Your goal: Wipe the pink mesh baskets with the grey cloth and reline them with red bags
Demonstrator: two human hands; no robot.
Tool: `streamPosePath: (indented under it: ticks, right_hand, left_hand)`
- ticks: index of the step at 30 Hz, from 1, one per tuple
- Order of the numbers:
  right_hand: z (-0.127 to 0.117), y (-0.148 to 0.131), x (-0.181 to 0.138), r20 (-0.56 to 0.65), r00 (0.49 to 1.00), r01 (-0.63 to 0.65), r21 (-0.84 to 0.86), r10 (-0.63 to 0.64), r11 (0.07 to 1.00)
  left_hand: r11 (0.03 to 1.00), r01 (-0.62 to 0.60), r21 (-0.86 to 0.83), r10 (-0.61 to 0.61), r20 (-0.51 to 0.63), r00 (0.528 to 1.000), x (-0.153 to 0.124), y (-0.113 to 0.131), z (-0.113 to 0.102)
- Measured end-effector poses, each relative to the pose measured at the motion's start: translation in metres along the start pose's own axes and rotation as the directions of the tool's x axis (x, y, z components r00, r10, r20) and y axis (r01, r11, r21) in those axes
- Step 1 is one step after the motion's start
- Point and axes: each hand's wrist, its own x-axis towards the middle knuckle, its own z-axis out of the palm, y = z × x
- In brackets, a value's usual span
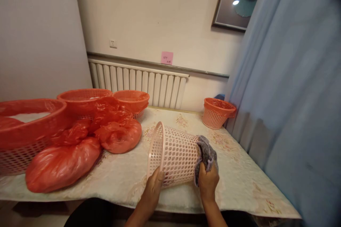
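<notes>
A pale pink perforated plastic basket [174, 154] lies on its side on the table [239, 181], its open mouth turned to the left. My left hand [153, 186] grips its rim at the lower front. My right hand [207, 181] holds a grey cloth [206, 154] and presses it against the basket's bottom end. Both forearms come in from the lower edge of the view.
Several baskets lined with red plastic bags [80, 101] stand at the left, with puffed red bags [62, 163] lying before them. Another orange-lined basket [217, 112] sits at the table's far right corner. A blue curtain [293, 95] hangs at the right; a radiator [138, 83] runs along the wall.
</notes>
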Motion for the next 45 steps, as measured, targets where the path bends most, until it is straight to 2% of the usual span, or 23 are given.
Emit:
streamPosePath:
  ticks: [3, 5, 7, 8, 11, 13, 18, 23, 26, 29, 34, 38, 41, 45]
  right_hand:
    - [0.003, -0.005, -0.036, -0.066, 0.998, -0.016, 0.029, 0.017, 0.999]
    - [0.004, -0.016, -0.057, -0.019, 0.999, 0.048, 0.064, -0.046, 0.997]
    - [0.005, -0.035, -0.072, 0.069, 0.981, 0.172, 0.12, -0.181, 0.978]
    - [0.005, -0.045, -0.076, 0.117, 0.955, 0.252, 0.158, -0.272, 0.955]
    - [0.008, -0.077, -0.079, 0.214, 0.824, 0.458, 0.292, -0.524, 0.84]
    - [0.011, -0.094, -0.073, 0.246, 0.779, 0.491, 0.332, -0.576, 0.806]
    - [0.02, -0.123, -0.032, 0.316, 0.778, 0.444, 0.336, -0.543, 0.831]
    - [0.021, -0.152, 0.017, 0.432, 0.776, 0.342, 0.325, -0.46, 0.882]
    - [0.018, -0.161, 0.027, 0.45, 0.775, 0.327, 0.315, -0.444, 0.891]
    - [0.012, -0.161, 0.019, 0.447, 0.777, 0.327, 0.315, -0.443, 0.891]
    - [0.0, -0.15, 0.001, 0.438, 0.766, 0.356, 0.32, -0.47, 0.878]
    - [-0.004, -0.129, 0.009, 0.472, 0.752, 0.35, 0.305, -0.46, 0.886]
    - [-0.005, -0.097, 0.025, 0.477, 0.808, 0.279, 0.206, -0.345, 0.938]
    - [-0.012, -0.048, 0.042, 0.394, 0.909, 0.126, 0.048, -0.135, 0.991]
  left_hand:
    - [1.0, -0.002, 0.007, 0.002, -0.007, 1.0, 0.002, 0.004, 0.0]
    - [1.0, -0.005, -0.009, 0.005, -0.006, 1.0, 0.002, 0.004, 0.0]
    - [0.999, -0.002, -0.037, 0.002, 0.007, 1.0, 0.003, -0.002, 0.0]
    - [0.999, 0.002, -0.042, -0.002, 0.006, 1.0, 0.003, -0.006, 0.0]
    - [1.0, 0.016, -0.011, -0.016, -0.04, 0.999, 0.002, -0.017, -0.003]
    - [1.0, 0.014, 0.012, -0.013, -0.066, 0.998, 0.002, -0.02, -0.006]
    - [0.999, -0.032, 0.011, 0.032, -0.021, 0.999, -0.003, -0.01, -0.008]
    - [0.998, 0.051, 0.034, -0.05, -0.037, 0.998, -0.021, -0.016, -0.007]
    - [0.996, 0.067, 0.054, -0.068, 0.009, 0.998, -0.028, -0.018, -0.009]
    - [0.996, 0.06, 0.066, -0.065, 0.066, 0.996, -0.024, -0.008, -0.01]
    - [0.999, -0.045, 0.015, 0.044, 0.077, 0.996, -0.004, 0.018, -0.002]
    - [0.999, -0.047, 0.019, 0.045, 0.091, 0.995, 0.0, 0.026, 0.002]
    - [1.0, 0.006, 0.021, -0.008, 0.111, 0.994, -0.005, 0.027, 0.001]
    - [0.999, -0.011, 0.04, 0.007, 0.114, 0.993, -0.009, 0.023, -0.001]
